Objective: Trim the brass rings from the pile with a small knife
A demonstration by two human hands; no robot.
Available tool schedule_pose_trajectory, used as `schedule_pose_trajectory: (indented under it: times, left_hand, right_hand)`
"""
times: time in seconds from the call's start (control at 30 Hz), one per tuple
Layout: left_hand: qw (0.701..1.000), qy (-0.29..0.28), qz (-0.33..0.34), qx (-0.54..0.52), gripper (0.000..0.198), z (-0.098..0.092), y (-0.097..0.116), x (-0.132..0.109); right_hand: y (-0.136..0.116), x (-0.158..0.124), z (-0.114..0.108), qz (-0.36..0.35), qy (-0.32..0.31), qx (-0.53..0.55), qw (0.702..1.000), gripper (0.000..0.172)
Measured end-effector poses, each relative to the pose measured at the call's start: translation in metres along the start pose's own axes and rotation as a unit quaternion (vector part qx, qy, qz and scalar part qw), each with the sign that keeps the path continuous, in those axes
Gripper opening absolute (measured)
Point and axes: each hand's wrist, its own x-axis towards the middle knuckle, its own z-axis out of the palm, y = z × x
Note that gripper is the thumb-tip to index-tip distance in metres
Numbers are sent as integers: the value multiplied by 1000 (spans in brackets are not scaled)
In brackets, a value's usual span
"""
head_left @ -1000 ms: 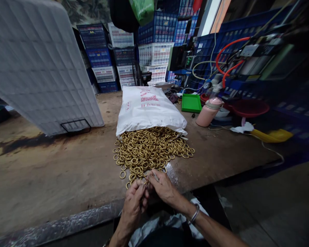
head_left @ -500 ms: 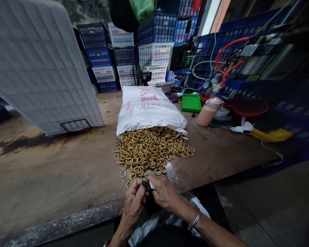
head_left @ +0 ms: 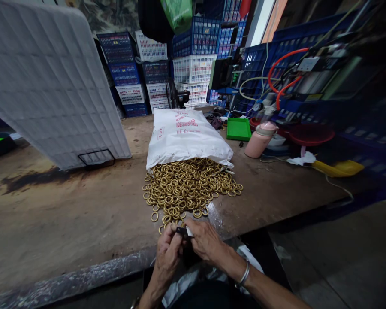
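Note:
A heap of brass-coloured rings [head_left: 180, 184] spills toward me from the mouth of a white printed sack [head_left: 189, 135]. At the near edge of the heap my two hands meet. My right hand [head_left: 206, 240] is closed round a small tool [head_left: 189, 231] with a white part and a dark, flat end, its exact kind unclear. My left hand [head_left: 167, 249] is closed in a pinch at that dark end; whatever lies between its fingertips is hidden. Some loose rings lie just beyond the left fingertips.
A tall whitish padded panel [head_left: 58, 86] stands on the left of the table [head_left: 83, 214]. To the right are a green tray [head_left: 238, 129], a pink bottle [head_left: 260, 140] and a yellow scoop-like object [head_left: 337, 168]. Stacked crates [head_left: 194, 68] line the back. Pale plastic covers my lap.
The dark end of the tool has turned slightly and shows more of its length between my hands. Both hands stay in almost the same place, still closed.

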Motion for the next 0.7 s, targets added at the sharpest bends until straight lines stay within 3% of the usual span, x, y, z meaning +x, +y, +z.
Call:
schedule_pose_trajectory:
  times: [0.3, 0.43, 0.53, 0.7]
  left_hand:
    - [996, -13, -55, -73, 28, -9, -5, -11]
    - [988, 16, -76, -132, 27, -19, 10, -23]
    - [976, 44, -72, -200, 28, -31, 25, -25]
    - [965, 56, -65, -249, 23, -49, 25, -18]
  right_hand:
    - [-8, 5, -2, 15, -24, 4, 1000, 29]
    - [4, 8, 4, 46, 3, -32, 998, 30]
    - [16, 6, 12, 30, 34, -21, 999, 32]
    - [6, 3, 23, 8, 27, -11, 1000, 28]
